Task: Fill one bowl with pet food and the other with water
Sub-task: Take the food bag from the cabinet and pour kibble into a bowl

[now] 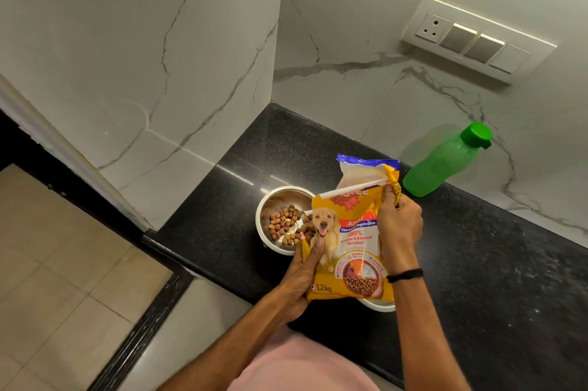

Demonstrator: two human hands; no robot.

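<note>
A yellow pet food bag [350,241] is tilted over a steel bowl [270,199] on the black counter. Brown kibble [284,225] lies in that bowl, and more kibble shows at the bag's lower left opening. My left hand [302,276] grips the bag's lower left side, thumb on its front. My right hand [399,225] holds the bag's upper right edge near the torn top. A second steel bowl [380,306] peeks out below the bag, mostly hidden. A green water bottle [445,161] with its cap on stands at the back right.
The black counter [477,279] ends at a marble corner wall [191,72] on the left and back. A switch panel [477,37] sits on the back wall. Tiled floor [63,263] lies below the counter's left edge.
</note>
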